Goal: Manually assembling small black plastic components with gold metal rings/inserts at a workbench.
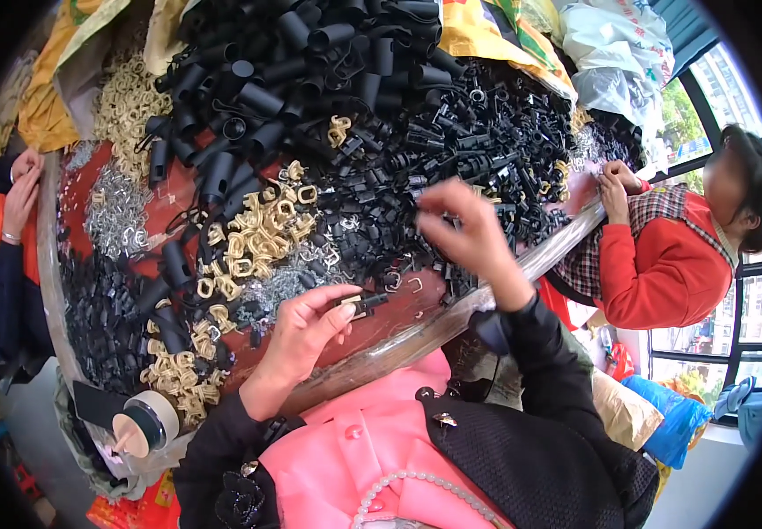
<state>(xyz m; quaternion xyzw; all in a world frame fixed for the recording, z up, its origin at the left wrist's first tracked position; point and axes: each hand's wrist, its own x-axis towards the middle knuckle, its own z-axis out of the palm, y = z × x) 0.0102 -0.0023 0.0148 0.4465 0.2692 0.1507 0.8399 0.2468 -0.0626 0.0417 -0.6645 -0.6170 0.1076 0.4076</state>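
Between the thumb and fingers of my left hand (pixel 303 333) is a small black plastic fitting (pixel 365 303) with a beige piece against it, held low over the red tabletop (pixel 398 324). My right hand (pixel 467 231) is raised over the pile of small black plastic parts (pixel 372 189). Its thumb and curled fingers are apart, slightly blurred, with nothing visible between them. Bent metal clips (pixel 326 256) lie just beyond my left hand. A heap of beige plastic rings (pixel 262 231) sits farther to the left.
Black cylindrical cups (pixel 262 99) are heaped at the far side. A plastic-wrapped table edge (pixel 390 346) curves before me. A lidded jar (pixel 153 419) and a dark phone-like slab (pixel 106 404) stand at left. Co-workers' hands work at left (pixel 21 194) and right (pixel 617 189).
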